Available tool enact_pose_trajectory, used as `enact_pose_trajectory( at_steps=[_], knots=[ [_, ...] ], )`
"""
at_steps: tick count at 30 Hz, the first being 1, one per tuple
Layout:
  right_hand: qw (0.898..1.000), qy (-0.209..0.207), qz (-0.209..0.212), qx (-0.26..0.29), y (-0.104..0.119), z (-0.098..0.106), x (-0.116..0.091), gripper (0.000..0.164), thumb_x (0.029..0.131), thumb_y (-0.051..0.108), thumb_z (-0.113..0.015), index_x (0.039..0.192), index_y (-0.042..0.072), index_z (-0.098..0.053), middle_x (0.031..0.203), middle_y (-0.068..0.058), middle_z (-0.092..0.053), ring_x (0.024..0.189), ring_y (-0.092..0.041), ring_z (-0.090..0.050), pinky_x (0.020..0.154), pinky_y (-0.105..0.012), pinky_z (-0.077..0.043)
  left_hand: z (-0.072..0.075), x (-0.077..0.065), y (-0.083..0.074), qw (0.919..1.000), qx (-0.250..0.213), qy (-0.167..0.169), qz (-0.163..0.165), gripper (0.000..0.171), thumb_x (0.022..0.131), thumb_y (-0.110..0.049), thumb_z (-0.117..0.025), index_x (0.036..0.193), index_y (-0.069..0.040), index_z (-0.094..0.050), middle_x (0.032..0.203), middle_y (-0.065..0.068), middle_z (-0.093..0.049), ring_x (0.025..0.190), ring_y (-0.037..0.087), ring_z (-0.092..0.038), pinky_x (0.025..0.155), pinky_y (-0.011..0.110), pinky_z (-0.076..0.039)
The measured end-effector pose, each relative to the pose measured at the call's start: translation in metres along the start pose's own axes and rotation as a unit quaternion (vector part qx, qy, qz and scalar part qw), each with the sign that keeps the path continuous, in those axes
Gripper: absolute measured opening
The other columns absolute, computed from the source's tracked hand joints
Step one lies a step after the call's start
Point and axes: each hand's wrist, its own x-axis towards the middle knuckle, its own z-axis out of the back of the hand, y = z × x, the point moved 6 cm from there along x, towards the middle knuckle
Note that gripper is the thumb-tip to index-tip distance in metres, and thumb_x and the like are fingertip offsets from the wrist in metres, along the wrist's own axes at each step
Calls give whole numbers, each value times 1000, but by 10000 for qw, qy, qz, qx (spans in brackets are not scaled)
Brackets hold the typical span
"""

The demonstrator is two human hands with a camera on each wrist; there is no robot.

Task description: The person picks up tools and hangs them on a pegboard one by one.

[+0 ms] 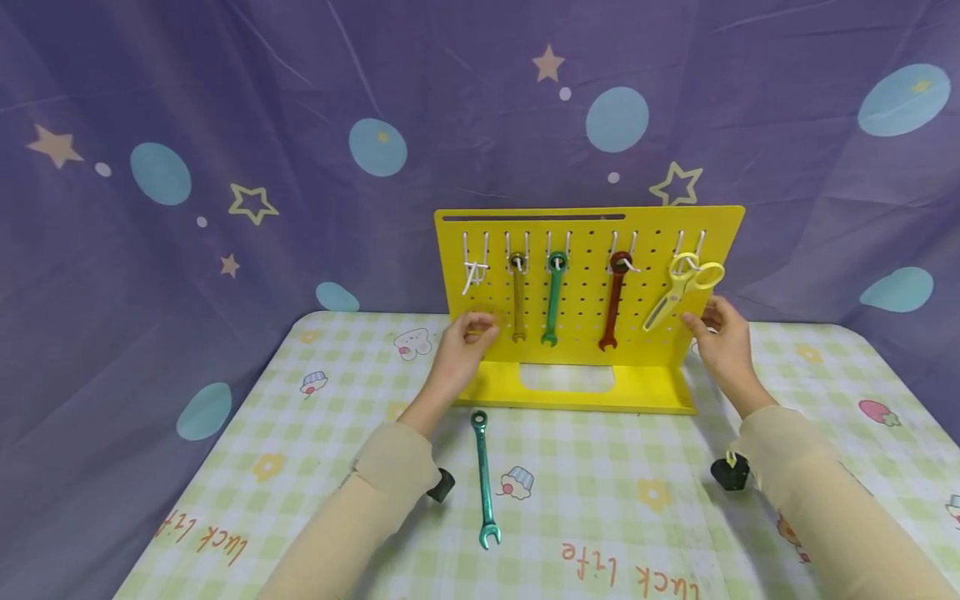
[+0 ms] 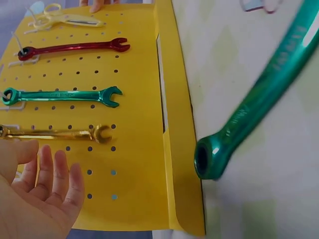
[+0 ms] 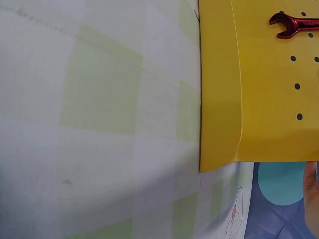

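A yellow pegboard [image 1: 577, 317] stands upright on the table. From its white hooks hang a gold wrench [image 1: 518, 300], a green wrench [image 1: 554, 302], a red wrench [image 1: 613, 304] and yellow scissors [image 1: 678, 292]. At the board's left side is my left hand [image 1: 467, 340], its fingers loosely bent and holding nothing in the left wrist view. My right hand [image 1: 723, 342] grips the board's right edge, thumb in front and the other fingers partly hidden behind it. Another green wrench [image 1: 483, 479] lies on the table before the board, its open end toward me.
A white hook [image 1: 474, 271] at the board's far left carries no tool. The checked tablecloth [image 1: 600, 492] covers the table, and a purple patterned curtain [image 1: 480, 125] hangs behind. Dark wrist-worn pieces [image 1: 730, 472] show beside both sleeves.
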Motion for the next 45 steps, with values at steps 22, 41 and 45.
enact_pose_trajectory(
  at_steps=[22,41,45],
  knots=[
    [9998,-142,58,148,-1,-1,1,29,99,9,-60,121,-9,-57,104,-17,-61,82,7,-51,76,-8,-44,1,-75,35,9797,1406,1152,846,30,98,-29,-64,121,-12,-62,112,0,-64,100,20,-59,82,38,-49],
    [9994,-216,81,245,-3,-1,1,28,98,10,-62,119,-8,-58,94,0,-61,80,7,-52,73,-8,-44,0,-97,53,9523,2525,1454,907,34,88,-26,-76,112,-6,-62,93,1,-62,79,16,-54,76,35,-48],
    [9994,-217,104,246,-2,-2,1,28,98,10,-62,119,-8,-58,94,0,-61,80,7,-52,73,-8,-44,-1,-99,54,9468,2731,1442,900,39,84,-27,-81,109,-5,-60,91,1,-59,77,17,-53,73,34,-48]
  ],
)
